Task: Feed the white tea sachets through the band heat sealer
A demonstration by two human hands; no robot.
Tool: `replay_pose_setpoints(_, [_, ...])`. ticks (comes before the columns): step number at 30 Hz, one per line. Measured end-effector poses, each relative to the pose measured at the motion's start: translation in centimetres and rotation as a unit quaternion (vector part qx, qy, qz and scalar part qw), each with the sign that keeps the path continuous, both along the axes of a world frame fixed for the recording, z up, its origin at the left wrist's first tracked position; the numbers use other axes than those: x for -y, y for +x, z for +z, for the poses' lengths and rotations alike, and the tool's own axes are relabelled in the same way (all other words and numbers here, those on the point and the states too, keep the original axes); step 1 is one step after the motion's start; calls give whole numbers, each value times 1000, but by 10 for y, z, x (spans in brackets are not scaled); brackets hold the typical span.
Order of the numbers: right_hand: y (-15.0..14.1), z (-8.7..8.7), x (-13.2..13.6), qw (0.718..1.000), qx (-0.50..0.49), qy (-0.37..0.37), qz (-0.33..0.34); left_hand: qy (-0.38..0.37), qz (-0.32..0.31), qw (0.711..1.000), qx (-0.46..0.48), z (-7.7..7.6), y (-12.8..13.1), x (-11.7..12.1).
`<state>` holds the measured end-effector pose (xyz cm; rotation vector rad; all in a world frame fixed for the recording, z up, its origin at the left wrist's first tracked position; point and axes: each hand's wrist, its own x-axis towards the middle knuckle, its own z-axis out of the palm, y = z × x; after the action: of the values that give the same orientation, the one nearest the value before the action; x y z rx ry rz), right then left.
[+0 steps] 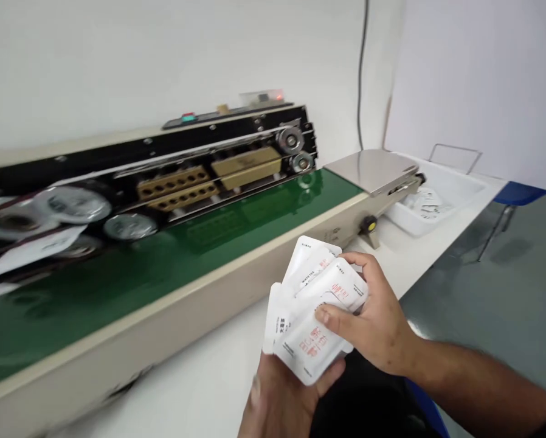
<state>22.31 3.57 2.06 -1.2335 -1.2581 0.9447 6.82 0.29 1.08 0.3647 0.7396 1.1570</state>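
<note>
Several white tea packets (316,340) with red and black print are fanned out in front of me, one marked "WHITE TEA". My right hand (382,325) grips them from the right, its thumb pressed on the top packet and its fingers behind. Beneath the lower edge of the fan, my left hand (286,398) cups the packets, with the fingers partly hidden under them. Beyond the hands runs the green conveyor belt (255,225) of a band sealer. At the far left, a blurred white packet (36,250) sits between the machine's rollers.
A white tray (414,225) holding several packets stands past the metal end plate (368,167) of the sealer. The sealer's pale side rail (172,322) lies along the white table (200,389). A blue stool (521,193) is at the right, and a dark cable (361,79) hangs behind.
</note>
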Motion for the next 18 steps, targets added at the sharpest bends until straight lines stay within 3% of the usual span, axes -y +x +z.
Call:
replay_pose_setpoints(3, [-30,-22,2,1000,0,3,14,-21,100,995,4,5,1,-2])
replay_pose_setpoints(7, [-49,-30,4,997,-1,35,63,-24,195,980,-32,-4,-5,-13])
replay_pose_setpoints(10, [-59,-28,4,995,23,45,91,31,215,975,-46,-11,-5,-18])
replay_pose_setpoints(13, [-65,-29,2,992,63,75,74,63,221,973,-37,-14,-5,-18])
replay_pose_setpoints(18, [-69,-40,-4,984,100,142,38,45,160,982,85,-11,-14,-12])
